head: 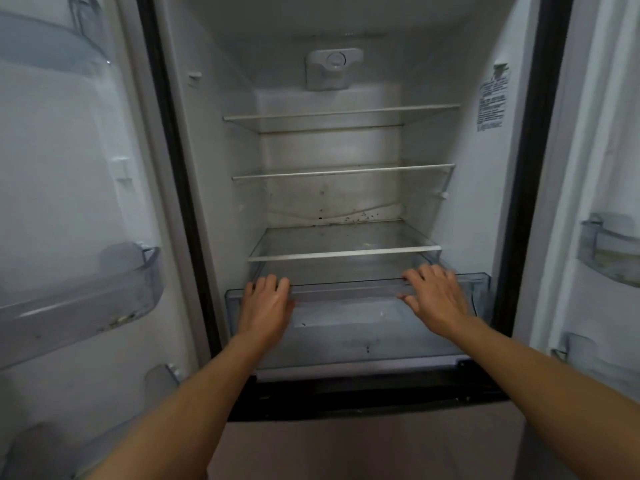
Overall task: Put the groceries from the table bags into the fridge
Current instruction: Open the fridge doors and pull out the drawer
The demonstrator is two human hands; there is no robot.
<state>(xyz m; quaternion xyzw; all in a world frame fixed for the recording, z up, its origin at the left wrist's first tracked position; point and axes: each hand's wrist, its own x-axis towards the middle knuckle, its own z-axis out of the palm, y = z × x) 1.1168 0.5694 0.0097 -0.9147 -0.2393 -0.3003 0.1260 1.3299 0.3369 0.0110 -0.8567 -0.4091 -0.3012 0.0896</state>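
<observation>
The fridge (pixel 214 168) is seen standing open, and the clear crisper drawer (pixel 346 327) at its foot is held by both hands. The left hand (pixel 266 299) is set near the left end of the front rim and the right hand (pixel 438 296) near the right end. On each hand the fingers (pixel 429 275) are curled over the rim's top edge, and the right thumb is tucked under it, so both hands are clamped on the drawer. Whether the drawer is being drawn out or pushed home cannot be told. Either way, the step is judged best done with equal force from both hands, straight along the runners, so that the drawer is not skewed and jammed; the grips, being well apart, are suited to that. The rim should be kept low, since the lowest glass shelf (pixel 346 254) lies just above and beyond the fingertips. The drawer's long axis runs from side to side, from one set of fingers to the other. Its front wall is turned toward the person and its open top faces upward. No groceries and no bags are in view; the shelves beyond the fingers carry nothing that can be made out.
</observation>
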